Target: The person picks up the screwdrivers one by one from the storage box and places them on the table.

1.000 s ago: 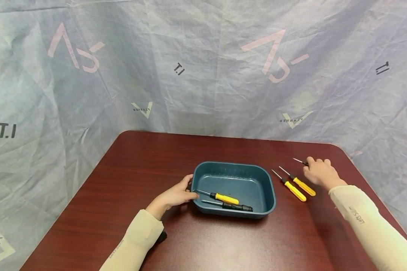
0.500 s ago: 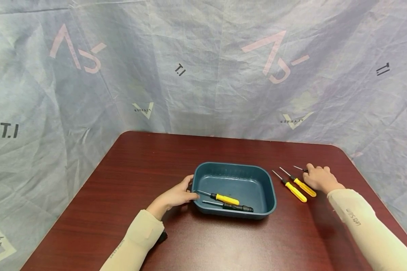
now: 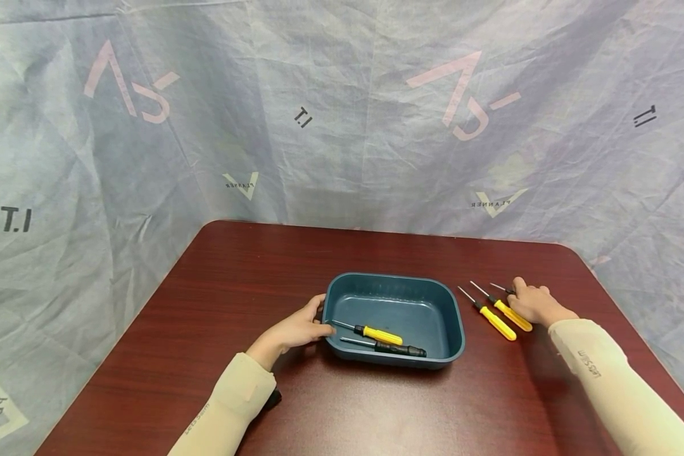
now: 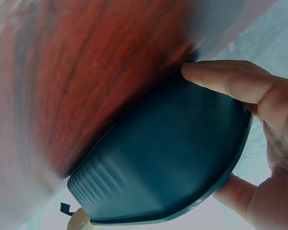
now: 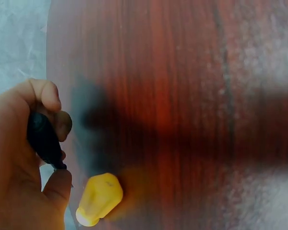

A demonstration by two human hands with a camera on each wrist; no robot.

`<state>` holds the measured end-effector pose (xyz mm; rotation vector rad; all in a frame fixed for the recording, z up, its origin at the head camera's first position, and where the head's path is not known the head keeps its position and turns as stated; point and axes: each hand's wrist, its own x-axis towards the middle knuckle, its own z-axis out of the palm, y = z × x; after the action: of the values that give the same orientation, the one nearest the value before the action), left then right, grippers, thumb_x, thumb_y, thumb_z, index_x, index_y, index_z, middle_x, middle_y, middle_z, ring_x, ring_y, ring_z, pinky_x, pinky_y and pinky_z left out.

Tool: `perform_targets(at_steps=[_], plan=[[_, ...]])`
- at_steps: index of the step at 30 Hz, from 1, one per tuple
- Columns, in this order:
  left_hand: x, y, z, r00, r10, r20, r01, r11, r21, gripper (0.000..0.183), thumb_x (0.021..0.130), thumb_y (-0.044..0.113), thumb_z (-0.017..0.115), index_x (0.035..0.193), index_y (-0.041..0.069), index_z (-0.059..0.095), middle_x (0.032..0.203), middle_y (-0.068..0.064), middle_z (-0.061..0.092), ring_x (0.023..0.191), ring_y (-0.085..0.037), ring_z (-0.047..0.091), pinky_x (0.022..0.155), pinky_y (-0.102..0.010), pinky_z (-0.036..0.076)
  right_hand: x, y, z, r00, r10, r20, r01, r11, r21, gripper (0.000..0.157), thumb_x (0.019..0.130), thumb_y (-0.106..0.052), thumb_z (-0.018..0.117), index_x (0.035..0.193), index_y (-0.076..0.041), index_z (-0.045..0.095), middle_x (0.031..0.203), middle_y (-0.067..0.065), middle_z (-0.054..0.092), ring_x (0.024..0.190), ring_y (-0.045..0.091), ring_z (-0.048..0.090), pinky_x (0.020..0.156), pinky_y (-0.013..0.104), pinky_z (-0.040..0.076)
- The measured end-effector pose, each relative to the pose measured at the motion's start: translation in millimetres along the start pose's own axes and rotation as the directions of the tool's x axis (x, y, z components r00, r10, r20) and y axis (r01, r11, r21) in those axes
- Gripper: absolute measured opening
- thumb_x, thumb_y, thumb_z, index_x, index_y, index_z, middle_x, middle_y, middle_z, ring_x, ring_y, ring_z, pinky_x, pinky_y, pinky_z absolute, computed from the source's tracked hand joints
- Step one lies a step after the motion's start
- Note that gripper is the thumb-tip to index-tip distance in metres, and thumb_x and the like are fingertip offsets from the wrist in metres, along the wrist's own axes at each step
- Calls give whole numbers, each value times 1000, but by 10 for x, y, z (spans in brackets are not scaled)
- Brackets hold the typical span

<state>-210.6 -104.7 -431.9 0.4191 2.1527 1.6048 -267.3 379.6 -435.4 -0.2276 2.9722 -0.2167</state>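
Observation:
My left hand grips the left wall of a dark blue-green plastic tub, thumb over the rim and fingers against the outside, as the left wrist view confirms. Inside the tub lie a yellow-handled screwdriver and a black-handled screwdriver, side by side near the front wall. At the table's right side my right hand holds another screwdriver by its black handle, its shaft pointing left. Just beside that hand, two yellow-handled screwdrivers lie on the table; one yellow handle shows in the right wrist view.
The reddish-brown wooden table runs back to a grey printed cloth hung behind and at both sides. A small black object is partly hidden by the left sleeve.
The right hand has come nearer to me and slightly left, bringing the black-handled screwdriver beside the two yellow ones. My left hand and the tub stay in place.

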Motion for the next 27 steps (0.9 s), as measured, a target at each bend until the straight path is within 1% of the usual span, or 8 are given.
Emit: perform_targets(at_steps=[7, 11, 16, 21, 27], plan=[[-11, 23, 0, 1000, -10, -1, 10, 1000, -2, 75, 78, 6, 63, 139, -2, 20, 125, -25, 40, 98, -24, 48, 77, -40, 44, 38, 59, 42, 1000, -11, 6, 10, 1000, 22, 17, 89, -13, 35, 92, 4, 34, 81, 28, 56, 78, 42, 49, 72, 48, 27], [-12, 24, 1, 1000, -12, -5, 12, 1000, 3, 75, 79, 7, 63, 140, -2, 20, 125, -24, 40, 99, -25, 47, 78, -41, 44, 54, 84, 42, 999, -7, 38, 6, 999, 38, 20, 89, -13, 36, 96, 5, 34, 88, 30, 52, 81, 46, 44, 75, 51, 28], [-14, 23, -2, 1000, -9, -3, 9, 1000, 8, 75, 79, 6, 63, 139, -3, 20, 125, -24, 41, 99, -25, 47, 77, -40, 44, 67, 103, 40, 997, -12, 72, 8, 998, 54, 24, 87, -12, 40, 101, 7, 35, 94, 32, 47, 86, 48, 42, 78, 54, 31], [-13, 25, -3, 1000, -9, -1, 9, 1000, 2, 75, 78, 5, 62, 139, -3, 19, 125, -24, 41, 99, -25, 47, 77, -40, 44, 65, 105, 53, 998, -26, 58, 22, 998, 56, 23, 86, -10, 40, 100, 7, 36, 92, 30, 47, 85, 47, 43, 76, 54, 33], [-14, 31, 3, 1000, -4, 1, 4, 1000, 1, 76, 78, 6, 63, 140, -3, 19, 126, -24, 40, 103, -28, 46, 78, -40, 44, 52, 93, 65, 999, -29, 42, 27, 999, 37, 25, 84, -10, 41, 100, 8, 38, 92, 31, 47, 85, 49, 45, 77, 56, 35]])
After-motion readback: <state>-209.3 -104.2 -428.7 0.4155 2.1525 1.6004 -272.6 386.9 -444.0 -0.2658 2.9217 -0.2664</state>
